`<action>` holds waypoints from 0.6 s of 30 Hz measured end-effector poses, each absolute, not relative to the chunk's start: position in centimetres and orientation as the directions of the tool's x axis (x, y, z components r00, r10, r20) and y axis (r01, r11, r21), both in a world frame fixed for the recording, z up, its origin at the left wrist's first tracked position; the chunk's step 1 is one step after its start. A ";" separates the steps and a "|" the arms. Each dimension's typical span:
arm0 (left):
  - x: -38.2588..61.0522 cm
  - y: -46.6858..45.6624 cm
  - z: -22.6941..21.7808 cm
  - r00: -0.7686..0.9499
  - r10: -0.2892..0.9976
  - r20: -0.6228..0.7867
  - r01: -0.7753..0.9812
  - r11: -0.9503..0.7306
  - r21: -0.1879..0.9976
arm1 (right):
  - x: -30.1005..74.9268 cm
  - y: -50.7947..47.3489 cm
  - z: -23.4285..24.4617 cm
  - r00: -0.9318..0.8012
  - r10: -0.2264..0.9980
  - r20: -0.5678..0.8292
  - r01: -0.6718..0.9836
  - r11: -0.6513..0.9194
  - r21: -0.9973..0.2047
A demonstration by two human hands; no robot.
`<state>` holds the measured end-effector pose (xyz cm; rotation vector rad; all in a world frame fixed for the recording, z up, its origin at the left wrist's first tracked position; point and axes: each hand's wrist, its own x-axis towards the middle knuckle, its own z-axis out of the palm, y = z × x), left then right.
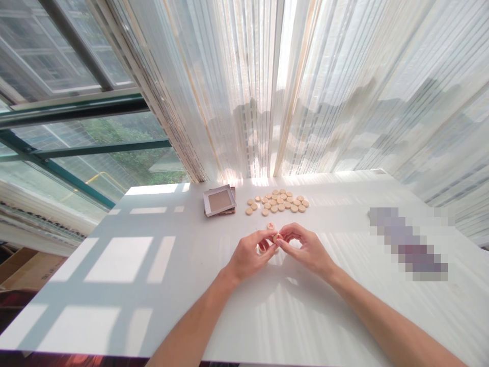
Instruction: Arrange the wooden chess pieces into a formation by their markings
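Where they meet above the bench (153, 265), the left hand (248, 256) and right hand (306, 250) each pinch one wooden disc (277, 237) by its rim, fingers curled, seemingly to keep its red-marked face readable. A loose disc (270, 225) lies just beyond, short of the spread pile (277, 201).

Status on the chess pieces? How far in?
Early. Done: one red-marked piece lies apart from the heap of wooden discs, nearer the hands. In hand: left hand and right hand pinch a second piece between fingertips. Left: that whole heap, lying beside the open box.
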<state>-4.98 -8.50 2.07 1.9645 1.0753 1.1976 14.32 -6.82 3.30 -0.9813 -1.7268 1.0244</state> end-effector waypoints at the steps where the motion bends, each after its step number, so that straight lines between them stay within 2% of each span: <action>1: -5.0 -8.5 1.9 0.270 0.858 0.437 0.340 -0.510 0.790 | 14.3 -6.8 3.3 -0.302 0.911 0.280 0.190 0.346 -0.919; 7: -4.8 -8.5 1.3 0.282 0.830 0.480 0.376 -0.556 0.741 | 14.1 -6.9 3.3 -0.275 0.928 0.252 0.220 0.316 -0.923; 18: -4.9 -8.6 2.0 0.254 0.873 0.417 0.352 -0.484 0.801 | 14.3 -7.0 3.3 -0.309 0.908 0.284 0.182 0.350 -0.919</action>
